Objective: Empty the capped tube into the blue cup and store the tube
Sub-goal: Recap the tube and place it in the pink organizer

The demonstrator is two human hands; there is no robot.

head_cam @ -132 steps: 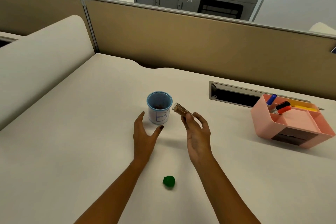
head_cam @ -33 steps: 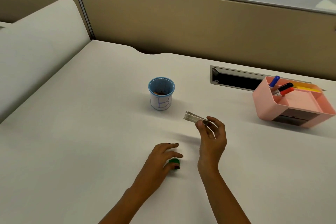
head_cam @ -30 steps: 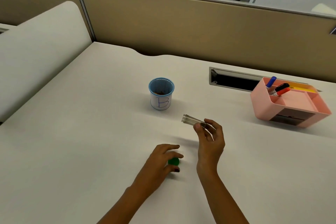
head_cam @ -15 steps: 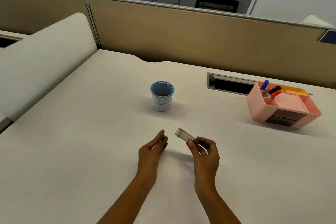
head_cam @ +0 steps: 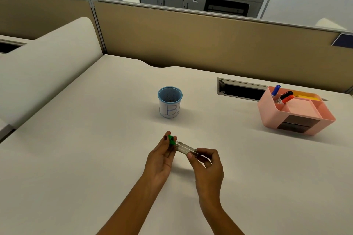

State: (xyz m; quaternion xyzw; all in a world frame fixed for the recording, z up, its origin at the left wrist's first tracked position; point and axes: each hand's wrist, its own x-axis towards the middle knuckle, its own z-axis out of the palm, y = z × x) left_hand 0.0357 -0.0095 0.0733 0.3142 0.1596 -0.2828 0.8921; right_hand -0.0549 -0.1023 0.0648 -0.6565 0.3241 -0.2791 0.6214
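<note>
A clear tube [head_cam: 185,147] lies nearly level above the desk, and it looks empty. My right hand [head_cam: 207,166] pinches its right end. My left hand [head_cam: 162,156] holds the green cap [head_cam: 171,139] against the tube's open left end. The blue cup [head_cam: 170,104], marked with a blue "B", stands upright beyond my hands, with brown bits inside.
A pink desk organiser [head_cam: 295,112] with markers stands at the right. Behind it is a dark cable slot [head_cam: 241,90] in the white desk [head_cam: 76,149]. A tan partition [head_cam: 191,44] runs along the back, and a padded white panel [head_cam: 44,66] lines the left side.
My left hand picked the green cap up from the desk and brought it to the tube's open end. My right hand drew the tube back from the cup toward me.
</note>
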